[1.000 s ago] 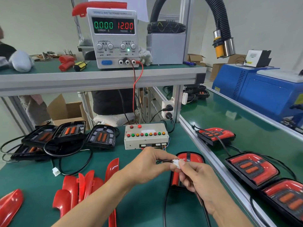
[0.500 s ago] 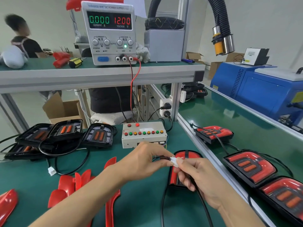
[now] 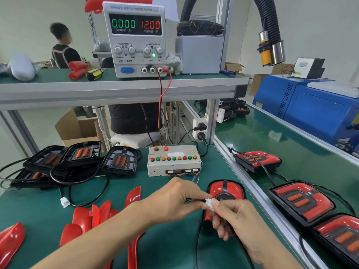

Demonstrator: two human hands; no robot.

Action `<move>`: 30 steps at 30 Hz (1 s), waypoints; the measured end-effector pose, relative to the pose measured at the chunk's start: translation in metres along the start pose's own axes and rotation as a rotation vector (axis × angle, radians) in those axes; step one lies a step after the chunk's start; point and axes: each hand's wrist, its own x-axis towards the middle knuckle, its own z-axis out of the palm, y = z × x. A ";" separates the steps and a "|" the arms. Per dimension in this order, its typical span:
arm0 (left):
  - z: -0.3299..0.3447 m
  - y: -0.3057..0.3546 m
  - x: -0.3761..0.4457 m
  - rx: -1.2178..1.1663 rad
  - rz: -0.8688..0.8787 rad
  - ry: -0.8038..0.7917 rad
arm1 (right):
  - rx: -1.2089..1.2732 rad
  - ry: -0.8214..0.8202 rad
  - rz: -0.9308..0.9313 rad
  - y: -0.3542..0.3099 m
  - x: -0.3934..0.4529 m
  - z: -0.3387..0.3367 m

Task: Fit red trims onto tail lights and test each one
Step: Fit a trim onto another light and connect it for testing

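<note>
On the green bench mat, near its right edge and in front of the test box [image 3: 174, 160], little has changed: left hand [image 3: 172, 200] and right hand [image 3: 237, 218] still pinch the white connector [image 3: 209, 202] together above the red-trimmed tail light [image 3: 225, 191], so testing appears not yet begun, the supply's current reading zero.

On the power supply [image 3: 136, 40] above my bench: "DC POWER SUPPLY"; green "0.000" over "CURRENT A", red "12.00" over "VOLTAGE V"; knobs marked "COARSE", "FINE"; "OUTPUT", "GND".
</note>
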 end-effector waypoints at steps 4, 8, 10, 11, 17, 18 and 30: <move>-0.003 -0.009 -0.002 0.004 -0.049 -0.076 | -0.377 0.237 -0.098 0.008 -0.010 -0.013; -0.002 -0.022 -0.016 0.032 -0.202 -0.236 | -0.515 0.735 -0.019 0.026 -0.021 -0.057; 0.006 -0.023 -0.019 0.012 -0.268 -0.289 | -0.507 0.685 0.112 0.038 -0.018 -0.065; 0.011 -0.022 -0.020 0.006 -0.286 -0.312 | -0.437 0.630 0.163 0.045 -0.014 -0.065; 0.027 -0.015 -0.016 0.010 -0.290 -0.331 | 0.028 0.377 0.227 0.064 0.011 -0.059; 0.026 -0.015 -0.015 0.006 -0.292 -0.328 | 0.061 0.366 0.204 0.065 0.013 -0.059; 0.027 -0.024 -0.015 0.278 -0.179 -0.208 | 0.063 0.408 -0.104 0.085 0.024 -0.053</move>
